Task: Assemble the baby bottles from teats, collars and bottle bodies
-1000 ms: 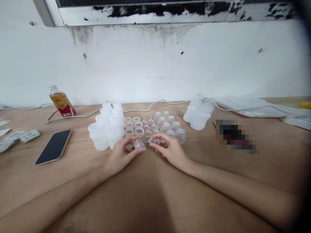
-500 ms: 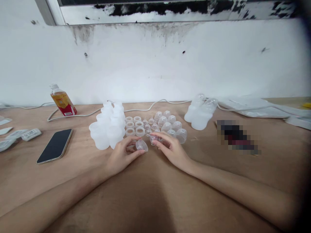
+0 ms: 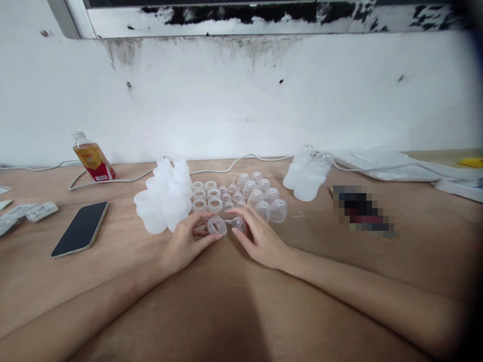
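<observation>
Between the thumb and fingers of my left hand (image 3: 188,236) is a clear collar ring (image 3: 217,226), tilted so its opening shows. My right hand (image 3: 262,236) pinches a clear bottle nipple (image 3: 237,223) on its side, its tip pointing left at the ring. Just beyond my hands stand several collar rings (image 3: 199,204) in rows, several nipples (image 3: 232,187) beside them, and several clear dome caps (image 3: 278,210) to the right. White translucent bottles (image 3: 162,201) stand grouped behind my left hand.
Capped bottles (image 3: 307,176) stand at the back right, near plastic bags (image 3: 385,168) and a blurred dark item (image 3: 364,212). On the left are a phone (image 3: 80,229), a drink bottle (image 3: 93,157) and small packets (image 3: 41,211). A white cable (image 3: 241,160) runs along the wall.
My right hand has drawn the nipple from beside the rows and turned it sideways towards the ring. My left hand has turned the ring so its opening faces more to view.
</observation>
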`<state>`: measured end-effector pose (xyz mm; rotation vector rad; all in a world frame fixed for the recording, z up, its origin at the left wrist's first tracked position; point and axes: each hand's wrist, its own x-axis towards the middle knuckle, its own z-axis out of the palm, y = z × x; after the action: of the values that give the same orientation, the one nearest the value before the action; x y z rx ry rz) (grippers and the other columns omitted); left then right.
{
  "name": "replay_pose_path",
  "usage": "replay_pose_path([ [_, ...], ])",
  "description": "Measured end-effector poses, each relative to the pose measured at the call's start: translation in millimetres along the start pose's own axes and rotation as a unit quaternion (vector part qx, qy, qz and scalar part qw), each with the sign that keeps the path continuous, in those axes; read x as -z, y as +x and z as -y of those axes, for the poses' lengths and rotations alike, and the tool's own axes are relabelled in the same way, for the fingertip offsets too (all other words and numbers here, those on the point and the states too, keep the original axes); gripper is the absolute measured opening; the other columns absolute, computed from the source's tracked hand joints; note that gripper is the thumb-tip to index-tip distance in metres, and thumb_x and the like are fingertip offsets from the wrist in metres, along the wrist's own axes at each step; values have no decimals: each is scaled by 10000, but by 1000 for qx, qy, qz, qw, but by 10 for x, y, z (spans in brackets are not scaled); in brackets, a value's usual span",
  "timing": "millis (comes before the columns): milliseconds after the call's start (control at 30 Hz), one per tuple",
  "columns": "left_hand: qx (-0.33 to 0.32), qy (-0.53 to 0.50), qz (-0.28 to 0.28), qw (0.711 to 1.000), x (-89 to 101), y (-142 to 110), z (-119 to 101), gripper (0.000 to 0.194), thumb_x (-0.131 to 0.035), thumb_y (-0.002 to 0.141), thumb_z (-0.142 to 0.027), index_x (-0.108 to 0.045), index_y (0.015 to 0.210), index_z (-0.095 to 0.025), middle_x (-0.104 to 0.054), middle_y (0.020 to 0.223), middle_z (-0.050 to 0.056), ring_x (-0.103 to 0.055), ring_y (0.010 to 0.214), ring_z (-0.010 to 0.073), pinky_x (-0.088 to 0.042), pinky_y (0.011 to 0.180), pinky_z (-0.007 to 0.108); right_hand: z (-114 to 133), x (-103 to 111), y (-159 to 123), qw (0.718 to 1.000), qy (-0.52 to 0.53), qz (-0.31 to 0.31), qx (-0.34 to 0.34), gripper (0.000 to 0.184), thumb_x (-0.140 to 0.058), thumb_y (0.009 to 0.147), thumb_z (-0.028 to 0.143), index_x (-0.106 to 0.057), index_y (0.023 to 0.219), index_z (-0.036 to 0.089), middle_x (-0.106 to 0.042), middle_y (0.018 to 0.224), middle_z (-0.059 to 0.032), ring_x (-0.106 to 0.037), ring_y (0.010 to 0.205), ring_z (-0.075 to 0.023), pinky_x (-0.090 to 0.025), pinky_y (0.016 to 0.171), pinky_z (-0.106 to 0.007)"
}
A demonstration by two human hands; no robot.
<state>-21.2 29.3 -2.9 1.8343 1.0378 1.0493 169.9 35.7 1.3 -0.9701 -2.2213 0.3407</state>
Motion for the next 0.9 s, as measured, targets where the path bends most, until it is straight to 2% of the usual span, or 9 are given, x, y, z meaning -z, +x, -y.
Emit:
replay_pose_path([
  [200,-47,27,15,998,-11,-14,49,327,-588,709,-247,-481,1011,-179,-520,1084,59,-532,971,174,-495,808,338,-28,-43,-16,999,32,24,28,432,-497,770,244,-292,1147,195,-450,1005,-81,-490,786,-150,-459,691,-320],
  [300,-64,36,19,997,-8,-18,36,325,-591,707,-256,-474,1002,-183,-534,1057,57,-545,950,173,-482,826,356,-32,-39,-15,996,58,25,55,335,-508,767,242,-366,1066,196,-413,1083,-90,-497,827,-144,-465,699,-299],
  [400,-80,47,13,996,-4,-19,14,311,-590,710,-262,-471,986,-182,-548,1034,54,-546,950,172,-467,840,355,-7,-15,-11,994,52,36,94,180,-447,801,224,-459,977,187,-385,1114,-92,-457,973,-169,-425,814,-326],
  [500,-104,70,3,992,0,-29,-3,276,-580,720,-251,-471,964,-181,-536,1047,58,-526,979,171,-458,842,338,11,5,-2,992,60,40,108,187,-382,827,183,-483,984,191,-384,1120,-89,-431,1021,-167,-393,859,-335],
  [600,-140,126,4,982,3,-53,-19,273,-572,726,-244,-457,967,-186,-517,1077,67,-501,1010,177,-431,859,351,-1,1,18,992,110,33,54,206,-398,823,204,-421,1028,199,-442,1071,-86,-478,943,-161,-439,756,-314],
  [700,-176,193,19,965,-2,-75,-42,224,-543,746,-240,-451,946,-197,-512,1092,63,-482,1028,180,-408,869,357,-27,-34,48,978,191,79,-17,242,-424,818,250,-363,1047,203,-537,873,-38,-526,737,-128,-450,654,-287],
  [767,-197,220,21,955,-9,-80,-59,193,-521,761,-236,-449,936,-203,-506,1104,58,-463,1050,179,-375,902,365,-36,-62,67,965,237,100,-54,256,-431,815,264,-362,1054,204,-535,757,1,-513,629,-105,-441,606,-262],
  [833,-204,231,17,951,-17,-77,-74,254,-534,751,-254,-439,980,-202,-482,1135,69,-426,1088,189,-339,932,374,-31,-78,76,963,247,81,-76,242,-452,801,264,-399,1029,201,-506,715,17,-488,590,-91,-421,560,-231],
  [900,-186,227,6,956,-25,-67,-86,338,-544,738,-273,-414,1038,-188,-479,1116,83,-433,1063,195,-362,900,359,-10,-75,74,969,225,56,-82,184,-460,792,253,-448,966,195,-486,707,18,-470,600,-88,-402,538,-210],
])
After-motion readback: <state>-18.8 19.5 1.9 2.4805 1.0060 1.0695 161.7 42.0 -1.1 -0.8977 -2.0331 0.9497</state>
